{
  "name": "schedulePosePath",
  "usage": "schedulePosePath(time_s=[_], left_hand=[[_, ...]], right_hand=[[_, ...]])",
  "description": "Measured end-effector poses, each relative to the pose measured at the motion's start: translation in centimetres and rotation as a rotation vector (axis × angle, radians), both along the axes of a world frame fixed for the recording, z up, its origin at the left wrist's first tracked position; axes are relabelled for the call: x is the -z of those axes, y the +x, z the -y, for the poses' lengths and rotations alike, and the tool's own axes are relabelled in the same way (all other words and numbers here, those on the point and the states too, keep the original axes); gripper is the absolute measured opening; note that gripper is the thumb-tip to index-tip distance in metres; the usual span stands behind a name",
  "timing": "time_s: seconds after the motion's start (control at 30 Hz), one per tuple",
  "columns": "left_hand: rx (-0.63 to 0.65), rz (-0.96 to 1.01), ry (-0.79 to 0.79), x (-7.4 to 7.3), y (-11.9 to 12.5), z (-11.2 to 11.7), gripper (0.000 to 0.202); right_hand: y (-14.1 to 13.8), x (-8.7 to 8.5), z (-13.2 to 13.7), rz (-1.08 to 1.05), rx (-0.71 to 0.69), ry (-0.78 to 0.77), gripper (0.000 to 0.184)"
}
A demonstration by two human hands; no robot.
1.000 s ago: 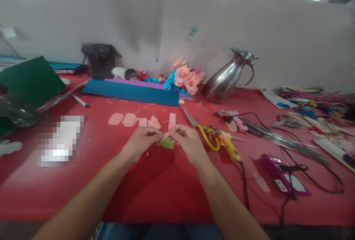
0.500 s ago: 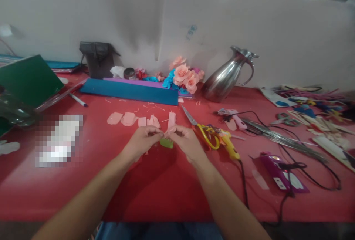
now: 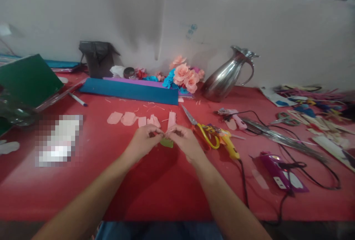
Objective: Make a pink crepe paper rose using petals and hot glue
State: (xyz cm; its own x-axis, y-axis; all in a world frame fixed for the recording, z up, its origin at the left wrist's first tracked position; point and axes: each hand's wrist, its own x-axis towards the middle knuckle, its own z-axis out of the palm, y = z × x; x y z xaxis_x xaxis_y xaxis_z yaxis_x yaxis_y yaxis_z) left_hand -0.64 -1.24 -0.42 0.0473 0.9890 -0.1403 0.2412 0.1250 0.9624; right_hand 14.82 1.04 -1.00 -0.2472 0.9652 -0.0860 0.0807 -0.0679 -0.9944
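My left hand (image 3: 145,140) and my right hand (image 3: 185,141) meet at the fingertips over the middle of the table. Both are closed in a pinch on what looks like a small pink paper piece (image 3: 166,133), mostly covered by the fingers. Just below the fingertips shows a small green piece (image 3: 166,143). Behind my hands lie cut pink paper petals (image 3: 129,118) and a pink paper strip (image 3: 171,118). Yellow-handled scissors (image 3: 208,136) rest right of my right hand, blades pointing away, beside a yellow glue gun (image 3: 230,148).
Blue paper (image 3: 130,91) lies behind the petals, with pink paper flowers (image 3: 183,73) and a metal jug (image 3: 226,75) beyond. At right are a pink glue gun (image 3: 238,121), a wire bundle (image 3: 283,140) and a purple power strip (image 3: 283,173) with black cords. A pen (image 3: 78,99) lies left.
My fingers have shifted very slightly around the small piece, and the green bit below shows a little differently. Everything else stays where it was.
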Motion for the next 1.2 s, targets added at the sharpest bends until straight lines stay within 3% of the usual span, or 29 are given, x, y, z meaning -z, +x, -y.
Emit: schedulePosePath(time_s=[0.13,0.33,0.6,1.2], left_hand=[[-0.005,-0.016,-0.002,-0.12,0.01,0.03,0.016],[0.039,0.115,-0.229,-0.18,-0.12,0.13,0.025],[0.062,0.302,-0.378,-0.35,-0.49,-0.23,0.017],[-0.008,0.336,-0.280,0.37,-0.54,-0.25,0.014]], right_hand=[[0.04,0.21,-0.07,0.000,-0.005,0.006,0.006],[0.13,0.03,-0.02,0.003,-0.010,0.045,0.009],[0.24,-0.18,0.07,0.015,-0.055,0.048,0.012],[-0.17,-0.21,0.21,0.020,0.010,-0.034,0.006]])
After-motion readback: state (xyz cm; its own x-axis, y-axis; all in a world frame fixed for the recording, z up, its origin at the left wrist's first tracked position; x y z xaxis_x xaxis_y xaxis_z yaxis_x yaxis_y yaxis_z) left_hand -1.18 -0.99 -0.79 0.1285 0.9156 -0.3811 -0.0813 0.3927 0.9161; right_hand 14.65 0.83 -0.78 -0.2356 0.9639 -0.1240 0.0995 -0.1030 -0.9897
